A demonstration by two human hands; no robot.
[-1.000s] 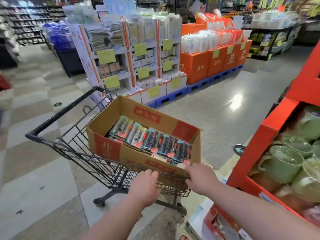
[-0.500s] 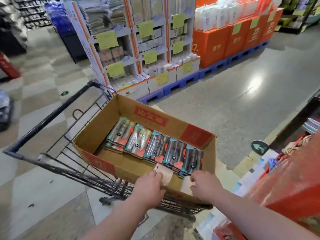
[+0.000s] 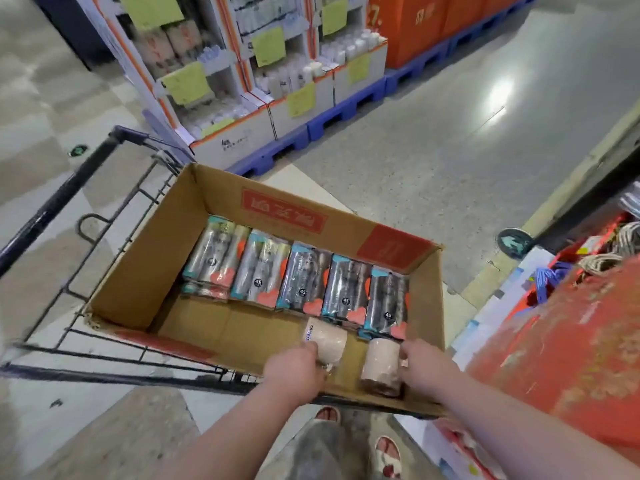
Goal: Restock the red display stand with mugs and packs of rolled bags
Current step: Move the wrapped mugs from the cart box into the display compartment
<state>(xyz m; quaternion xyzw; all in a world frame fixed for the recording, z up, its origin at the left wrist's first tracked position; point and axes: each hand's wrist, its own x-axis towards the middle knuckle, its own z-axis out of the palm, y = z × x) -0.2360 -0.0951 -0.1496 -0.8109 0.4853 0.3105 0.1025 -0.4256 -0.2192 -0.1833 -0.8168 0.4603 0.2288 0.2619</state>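
cardboard box (image 3: 145, 271) of bag packs (image 3: 304, 282) marked "45", left hand (image 3: 294, 370) gripping blue-lettered mug (image 3: 329, 342), right hand (image 3: 427, 370) gripping second mug (image 3: 379, 365)

— The box (image 3: 145, 271) is looking like plain brown cardboard, matt. The packs of rolled bags (image 3: 304, 282) are shining in glossy plastic film.

— The cart (image 3: 104, 375) is showing dark metal wire. The left mug (image 3: 327, 341) and right mug (image 3: 381, 365) are looking matt beige, while the grey floor (image 3: 450, 150) is gleaming, polished smooth.

Wire trolley (image 3: 52, 207) on shop floor (image 3: 433, 150), open cardboard box (image 3: 138, 271) in its basket, bag packs (image 3: 304, 278) rowed inside
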